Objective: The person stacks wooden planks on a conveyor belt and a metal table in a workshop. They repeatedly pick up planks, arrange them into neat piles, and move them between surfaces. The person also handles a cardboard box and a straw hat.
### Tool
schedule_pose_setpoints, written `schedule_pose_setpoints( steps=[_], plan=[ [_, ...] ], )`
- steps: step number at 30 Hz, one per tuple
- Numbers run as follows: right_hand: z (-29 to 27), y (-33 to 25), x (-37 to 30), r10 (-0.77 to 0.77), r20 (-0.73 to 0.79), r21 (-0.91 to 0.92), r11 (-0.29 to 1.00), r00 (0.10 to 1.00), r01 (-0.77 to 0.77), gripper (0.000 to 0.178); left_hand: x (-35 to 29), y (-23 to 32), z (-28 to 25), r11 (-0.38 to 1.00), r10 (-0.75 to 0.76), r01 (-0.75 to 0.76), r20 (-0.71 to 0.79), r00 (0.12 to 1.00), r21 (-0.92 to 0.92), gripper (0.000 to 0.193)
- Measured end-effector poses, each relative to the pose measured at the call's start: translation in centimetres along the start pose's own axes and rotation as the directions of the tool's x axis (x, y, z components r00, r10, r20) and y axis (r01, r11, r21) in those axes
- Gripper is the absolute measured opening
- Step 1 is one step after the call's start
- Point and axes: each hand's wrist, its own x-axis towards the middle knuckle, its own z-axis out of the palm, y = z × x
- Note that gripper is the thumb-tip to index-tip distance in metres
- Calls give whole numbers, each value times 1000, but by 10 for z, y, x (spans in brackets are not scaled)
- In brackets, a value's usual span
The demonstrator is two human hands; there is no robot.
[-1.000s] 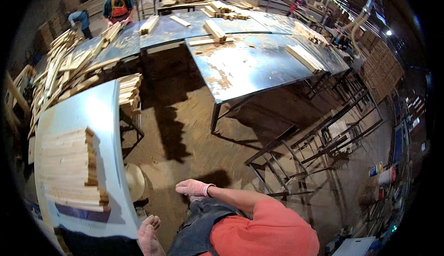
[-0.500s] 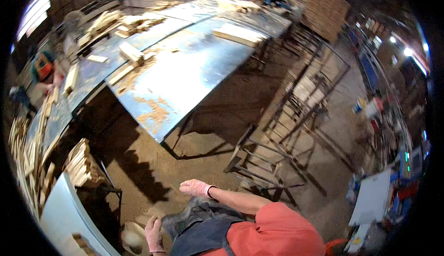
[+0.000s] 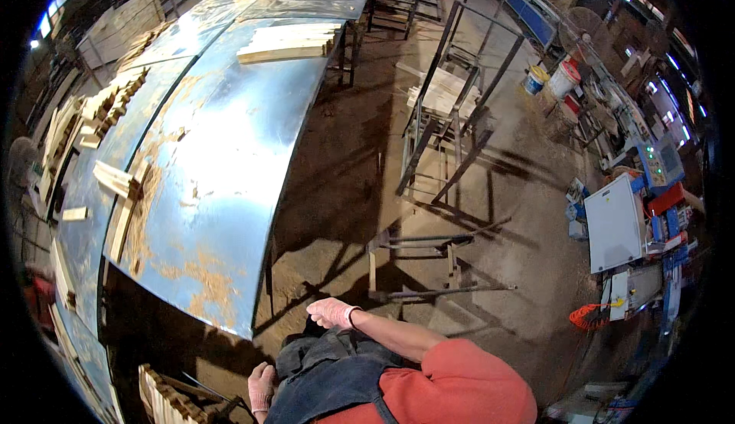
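"Where are the hands?"

"The right hand [image 3: 331, 313] is at lower centre, fingers loosely curled, nothing visible in its grasp. The left hand [image 3: 262, 384], lower and further left, is about half open and looks empty (its palm is hidden, so I can't be certain)."

"And what is nearest?"

"The stack of wood strips [image 3: 164, 407] at the bottom left, near the left hand but apart from it. The metal-topped table [image 3: 222, 194] fills the upper left, its closest corner just beyond both hands."

"How should one move well here?"

"I'd keep elbows tucked, give that corner room, and watch the low metal frame [image 3: 429, 294] right of centre; its bars could catch a foot."
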Motion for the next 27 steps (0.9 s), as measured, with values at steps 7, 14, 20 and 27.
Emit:
schedule_pose_setpoints(
  steps=[7,14,20,27],
  plan=[
    [-55,-143,78,-610,143,-345,707,779,617,15,130,210,-20,936,222,-250,137,965,247,49],
    [-85,-304,59,-102,-257,-33,995,961,97,19,224,285,-17,991,132,-134,99,986,13,54],
    [-145,-491,126,-118,-375,-131,989,919,74,25,307,332,1,942,-27,29,12,1000,-333,52],
    [-283,-781,280,-862,-202,-837,399,465,375,20,458,555,86,996,87,-87,-149,985,9,39]
  ],
)
